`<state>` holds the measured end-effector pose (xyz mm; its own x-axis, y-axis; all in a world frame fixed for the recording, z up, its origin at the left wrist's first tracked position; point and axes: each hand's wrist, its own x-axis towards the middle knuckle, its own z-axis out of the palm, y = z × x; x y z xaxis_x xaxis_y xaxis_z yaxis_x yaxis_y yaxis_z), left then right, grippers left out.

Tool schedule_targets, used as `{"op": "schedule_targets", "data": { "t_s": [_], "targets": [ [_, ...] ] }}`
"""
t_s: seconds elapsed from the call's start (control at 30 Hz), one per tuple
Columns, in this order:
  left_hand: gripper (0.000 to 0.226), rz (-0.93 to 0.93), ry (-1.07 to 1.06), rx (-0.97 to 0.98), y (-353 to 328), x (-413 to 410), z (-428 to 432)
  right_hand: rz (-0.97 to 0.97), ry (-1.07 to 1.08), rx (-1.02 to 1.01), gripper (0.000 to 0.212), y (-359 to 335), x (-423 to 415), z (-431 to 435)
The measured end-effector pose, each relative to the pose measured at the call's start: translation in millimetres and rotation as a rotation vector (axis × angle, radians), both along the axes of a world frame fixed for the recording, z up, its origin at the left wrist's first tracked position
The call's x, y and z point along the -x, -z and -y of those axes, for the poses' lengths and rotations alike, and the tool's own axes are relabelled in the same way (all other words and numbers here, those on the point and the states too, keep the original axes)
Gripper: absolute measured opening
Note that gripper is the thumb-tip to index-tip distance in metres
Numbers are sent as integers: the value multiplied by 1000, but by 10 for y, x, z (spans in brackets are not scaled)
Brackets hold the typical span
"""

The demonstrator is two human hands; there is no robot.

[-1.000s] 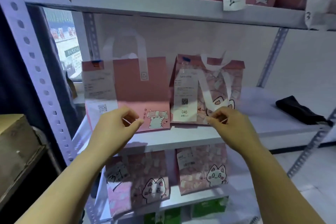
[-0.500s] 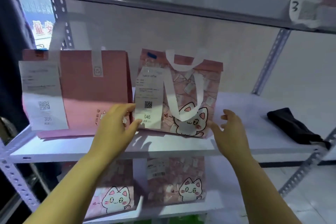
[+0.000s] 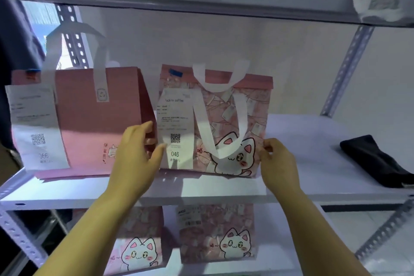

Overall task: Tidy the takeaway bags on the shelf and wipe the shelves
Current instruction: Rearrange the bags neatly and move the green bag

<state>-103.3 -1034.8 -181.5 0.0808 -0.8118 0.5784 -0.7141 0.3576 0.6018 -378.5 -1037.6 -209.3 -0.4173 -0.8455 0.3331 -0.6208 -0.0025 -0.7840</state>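
Your left hand (image 3: 136, 154) grips the left edge of the pink cat-print takeaway bag (image 3: 253, 119) in the middle of the frame. The thumb lies on its long white paper receipt (image 3: 175, 123), and the fingers curl into the gap beside the plain matte pink bag (image 3: 94, 123) on the left. Your right hand (image 3: 277, 163) pinches the cat-print bag's lower right edge with bent fingers. That bag stands upright on the smooth white metal shelf board (image 3: 313, 188), its soft white strap handles (image 3: 240, 116) flopped forward over the printed face. A creased paper slip (image 3: 35, 127) hangs off the plain bag's front. At the right edge of the frame a crumpled black cloth (image 3: 376, 161) lies on the same board, well apart. Two more cat-print bags (image 3: 215, 233) stand on the shelf below.
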Motion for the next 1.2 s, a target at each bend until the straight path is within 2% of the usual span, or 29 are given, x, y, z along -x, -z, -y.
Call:
{"op": "schedule_targets", "data": {
  "t_s": [0.13,0.33,0.67,0.83,1.2],
  "targets": [
    [30,59,26,19,0,100,143,44,81,15,9,38,135,-26],
    [15,5,170,-47,-2,343,269,74,201,17,14,15,419,-146],
    [13,-123,369,-142,33,1077,346,80,364,68,16,-26,1093,-342],
    [23,-145,387,-163,40,1471,325,100,340,72,22,-35,1509,-378],
    [21,-286,348,-139,182,2372,140,131,149,116,25,9,2342,-395]
  ]
}}
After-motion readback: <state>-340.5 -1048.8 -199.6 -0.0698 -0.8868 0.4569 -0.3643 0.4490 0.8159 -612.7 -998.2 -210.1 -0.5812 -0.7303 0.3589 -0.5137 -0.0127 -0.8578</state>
